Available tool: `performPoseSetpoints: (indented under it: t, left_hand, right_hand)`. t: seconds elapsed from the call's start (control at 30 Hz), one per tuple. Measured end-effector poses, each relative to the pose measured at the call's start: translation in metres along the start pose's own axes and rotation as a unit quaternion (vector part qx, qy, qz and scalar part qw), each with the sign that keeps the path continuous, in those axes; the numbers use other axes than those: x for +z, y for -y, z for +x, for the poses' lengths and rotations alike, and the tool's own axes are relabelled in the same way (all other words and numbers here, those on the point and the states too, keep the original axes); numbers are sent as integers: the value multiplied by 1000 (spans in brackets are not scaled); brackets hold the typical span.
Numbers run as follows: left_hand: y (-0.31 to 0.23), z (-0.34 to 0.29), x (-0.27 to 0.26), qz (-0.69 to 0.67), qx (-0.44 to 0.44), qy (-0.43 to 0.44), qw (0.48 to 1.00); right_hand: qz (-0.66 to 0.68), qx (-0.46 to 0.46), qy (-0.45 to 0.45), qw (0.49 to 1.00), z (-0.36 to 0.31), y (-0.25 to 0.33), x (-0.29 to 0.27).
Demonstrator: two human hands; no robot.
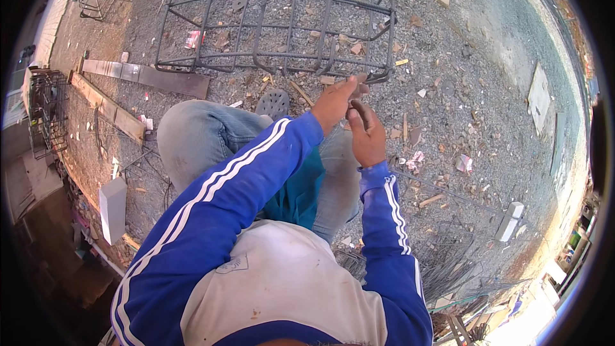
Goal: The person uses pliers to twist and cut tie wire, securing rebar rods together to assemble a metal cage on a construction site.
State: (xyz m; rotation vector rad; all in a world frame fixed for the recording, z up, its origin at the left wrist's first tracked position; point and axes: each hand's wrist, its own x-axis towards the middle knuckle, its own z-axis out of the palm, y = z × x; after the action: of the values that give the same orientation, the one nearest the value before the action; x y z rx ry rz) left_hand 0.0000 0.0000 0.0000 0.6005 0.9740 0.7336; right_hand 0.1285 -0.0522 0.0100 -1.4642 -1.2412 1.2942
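Note:
My left hand [334, 104] reaches forward just below the near right corner of a rebar cage [259, 58]. Its fingers are stretched and partly apart, with nothing plain to see in them; whether they touch the steel is unclear. Close beside it, my right hand [369, 142] is bent inward, its dark fingers curled toward the thumb. Anything pinched there is too small or hidden to name. The cage, made of dark bars crossing in a grid, stands on gravelly ground beyond my knees. Beneath my arms are my jeans [195, 131] and a teal cloth [298, 192].
Planks [109, 106] and a flat board [154, 79] lie at left, near a white block [113, 211]. Another white block [510, 221] is at right, above a spread of thin rods [448, 263]. A pale panel [539, 98] lies far right. Wood scraps and litter dot the gravel.

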Motion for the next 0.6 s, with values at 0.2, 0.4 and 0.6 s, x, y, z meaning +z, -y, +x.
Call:
performPoseSetpoints:
  t: [0.2,0.4,0.6]
  left_hand:
    - [-8,-4,-26,104,40,-46,993]
    - [-23,-5,-59,664,197,-248,678]
    - [-25,6,-67,689,86,-241,678]
  right_hand:
    - [20,45,11,999,0,-19,56]
    - [120,53,-118,984,-3,-74,69]
    - [226,134,-202,943,5,-77,53]
